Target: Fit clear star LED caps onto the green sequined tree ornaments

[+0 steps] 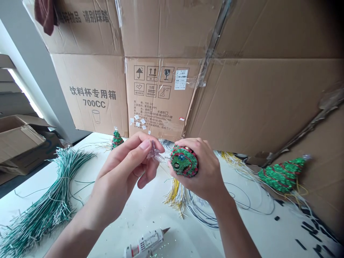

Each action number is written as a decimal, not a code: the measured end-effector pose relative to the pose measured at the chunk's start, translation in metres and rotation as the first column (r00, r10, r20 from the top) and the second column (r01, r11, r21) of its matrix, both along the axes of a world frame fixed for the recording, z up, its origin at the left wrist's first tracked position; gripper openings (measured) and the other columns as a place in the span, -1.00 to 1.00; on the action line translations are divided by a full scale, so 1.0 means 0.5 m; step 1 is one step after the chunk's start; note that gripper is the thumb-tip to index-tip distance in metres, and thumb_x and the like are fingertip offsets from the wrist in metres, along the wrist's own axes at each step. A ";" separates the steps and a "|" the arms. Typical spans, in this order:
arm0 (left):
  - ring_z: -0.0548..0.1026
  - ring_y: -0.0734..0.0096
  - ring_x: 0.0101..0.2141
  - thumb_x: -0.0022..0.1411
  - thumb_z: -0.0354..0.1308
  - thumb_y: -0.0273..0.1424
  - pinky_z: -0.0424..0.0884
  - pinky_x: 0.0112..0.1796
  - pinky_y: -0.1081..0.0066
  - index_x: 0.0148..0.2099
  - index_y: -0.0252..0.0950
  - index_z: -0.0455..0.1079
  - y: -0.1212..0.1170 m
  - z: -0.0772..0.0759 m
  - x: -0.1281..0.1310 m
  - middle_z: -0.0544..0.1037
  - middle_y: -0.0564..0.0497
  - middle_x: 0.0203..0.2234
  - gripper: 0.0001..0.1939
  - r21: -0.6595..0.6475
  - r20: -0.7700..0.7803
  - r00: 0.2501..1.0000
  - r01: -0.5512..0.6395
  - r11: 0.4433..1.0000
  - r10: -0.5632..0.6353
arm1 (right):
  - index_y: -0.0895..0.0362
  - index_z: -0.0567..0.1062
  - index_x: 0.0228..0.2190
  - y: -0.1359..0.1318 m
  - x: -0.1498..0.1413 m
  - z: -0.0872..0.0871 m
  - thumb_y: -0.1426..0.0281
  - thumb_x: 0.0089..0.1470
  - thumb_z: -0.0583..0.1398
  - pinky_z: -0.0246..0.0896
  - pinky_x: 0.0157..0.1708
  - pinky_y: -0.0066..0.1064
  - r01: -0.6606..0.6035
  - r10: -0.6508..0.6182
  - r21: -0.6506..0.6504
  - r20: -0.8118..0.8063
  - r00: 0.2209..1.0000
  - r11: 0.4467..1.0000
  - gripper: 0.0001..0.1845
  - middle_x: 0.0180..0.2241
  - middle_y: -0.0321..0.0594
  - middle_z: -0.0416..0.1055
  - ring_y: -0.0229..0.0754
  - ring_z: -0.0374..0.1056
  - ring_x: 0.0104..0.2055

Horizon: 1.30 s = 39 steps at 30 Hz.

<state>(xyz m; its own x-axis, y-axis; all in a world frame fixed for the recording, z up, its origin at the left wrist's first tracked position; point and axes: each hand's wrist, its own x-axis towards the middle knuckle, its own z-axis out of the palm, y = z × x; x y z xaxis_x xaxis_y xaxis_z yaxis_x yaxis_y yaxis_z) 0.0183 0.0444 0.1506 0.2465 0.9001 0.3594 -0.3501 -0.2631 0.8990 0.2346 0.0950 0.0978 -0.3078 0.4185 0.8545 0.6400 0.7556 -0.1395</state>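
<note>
The left hand (120, 175) pinches a clear plastic star (153, 152) between thumb and fingers, near centre. The right hand (201, 172) clenches a green-and-red glittered cone tree (184, 161), no star showing on it. Two smaller glittered trees (282, 175), at 11 and 3 o'clock, already wear stars. A white hot-glue gun (145, 244) lies at 6 o'clock.

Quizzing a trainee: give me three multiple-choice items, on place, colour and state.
1. Where is the white hot-glue gun? A) in a box B) on the white table C) in a hand
2. Bands on the green glitter cone tree are: A) yellow B) white C) red
3. The clear plastic star is: A) pinched in the left hand B) on the table C) in a box

1 B: it lies at the near edge. 2 C: red stripes wind round. 3 A: the hand grips it.
</note>
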 end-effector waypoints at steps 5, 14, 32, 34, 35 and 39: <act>0.15 0.51 -0.54 0.59 0.09 -0.21 0.08 -0.51 0.47 -0.18 -0.24 0.50 0.001 0.002 0.001 0.29 0.10 -0.55 -0.70 -0.038 0.019 0.999 0.043 0.998 -0.042 | -0.01 0.39 0.03 -0.003 -0.002 -0.004 0.45 0.09 0.40 0.35 -0.03 -0.07 -0.011 0.011 0.000 0.001 1.000 1.000 -0.49 -0.09 -0.16 0.59 0.03 0.52 -0.07; 0.17 0.44 -0.53 0.58 0.08 -0.15 0.12 -0.51 0.42 -0.18 -0.22 0.48 0.001 0.003 0.003 0.30 0.08 -0.56 -0.68 -0.022 -0.066 0.998 0.005 1.000 -0.006 | -0.04 0.38 0.07 0.005 -0.009 -0.009 0.44 0.08 0.41 0.35 -0.04 -0.05 -0.060 0.061 -0.036 0.003 0.998 0.998 -0.43 -0.06 -0.19 0.59 0.05 0.52 -0.05; 0.27 0.49 -0.46 0.64 0.03 -0.12 0.20 -0.48 0.43 -0.13 -0.18 0.49 -0.011 -0.007 -0.002 0.40 0.07 -0.45 -0.65 0.094 -0.226 0.969 -0.085 0.992 0.104 | -0.01 0.38 0.10 0.013 -0.009 -0.020 0.50 0.04 0.40 0.37 0.03 -0.04 -0.116 0.115 -0.050 -0.024 0.993 0.992 -0.39 -0.01 -0.15 0.59 0.06 0.52 0.03; 0.29 0.50 -0.45 0.65 0.03 -0.12 0.21 -0.48 0.44 -0.13 -0.18 0.49 -0.012 -0.009 0.000 0.40 0.07 -0.44 -0.65 0.137 -0.254 0.957 -0.106 0.985 0.138 | 0.00 0.39 0.10 0.014 -0.008 -0.021 0.52 0.03 0.41 0.37 0.05 -0.04 -0.130 0.127 -0.066 -0.035 0.991 0.989 -0.37 0.01 -0.14 0.58 0.06 0.52 0.05; 0.30 0.51 -0.45 0.65 0.03 -0.13 0.22 -0.47 0.45 -0.12 -0.17 0.50 -0.013 -0.010 0.001 0.41 0.08 -0.43 -0.66 0.159 -0.267 0.951 -0.119 0.980 0.159 | 0.00 0.39 0.10 0.014 -0.008 -0.022 0.52 0.02 0.42 0.37 0.05 -0.05 -0.134 0.131 -0.066 -0.037 0.991 0.989 -0.36 0.01 -0.14 0.58 0.05 0.52 0.05; 0.33 0.57 -0.44 0.65 0.06 -0.16 0.24 -0.46 0.49 -0.10 -0.16 0.51 -0.016 -0.010 0.003 0.43 0.11 -0.41 -0.70 0.247 -0.308 0.919 -0.174 0.953 0.247 | 0.02 0.39 0.10 0.015 -0.009 -0.023 0.51 0.03 0.43 0.35 0.05 -0.07 -0.123 0.122 -0.049 -0.031 0.992 0.991 -0.37 0.00 -0.13 0.58 0.04 0.52 0.04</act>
<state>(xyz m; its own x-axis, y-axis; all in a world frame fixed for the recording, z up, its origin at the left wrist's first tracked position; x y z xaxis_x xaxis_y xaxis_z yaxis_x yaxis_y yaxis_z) 0.0197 0.0362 0.1455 0.1974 0.8567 0.4765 0.0424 -0.4931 0.8689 0.2301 0.1025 0.0865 -0.3356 0.4222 0.8421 0.5385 0.8195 -0.1962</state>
